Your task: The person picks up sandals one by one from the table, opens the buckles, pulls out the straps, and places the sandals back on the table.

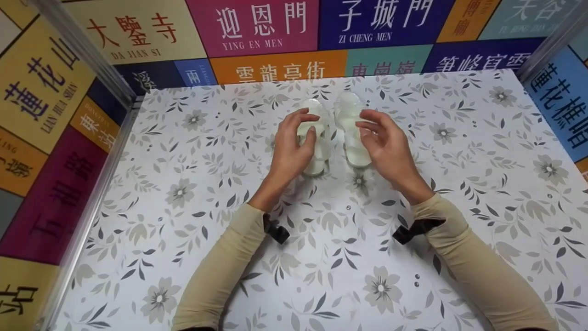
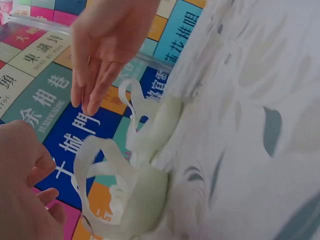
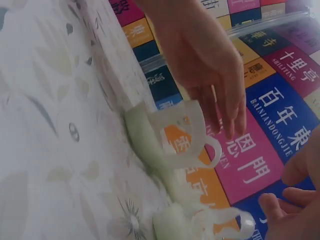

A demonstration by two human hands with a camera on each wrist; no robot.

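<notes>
Hanging in the air over a pair of sandals, both hands are held with fingers loosely bent. In the left hand [image 1: 292, 146] nothing is gripped, and a gap is left between thumb and fingertips; by the right hand [image 1: 388, 146] nothing is gripped either, its fingers being lightly curved inward. Just under the left hand, and partly covered by it, the left sandal [image 1: 322, 149] is seen. Between the hands, close by the right fingertips, the right sandal [image 1: 351, 135] is placed, set apart from its mate by a narrow gap. Both are pale green, with raised straps. Beneath them a floral tablecloth [image 1: 220, 257] is spread. Behind the hands, tan sleeves [image 1: 220, 266] are worn. Beyond the fingertips, past the table's edge, a colourful lettered wall [image 1: 266, 48] is shown.
</notes>
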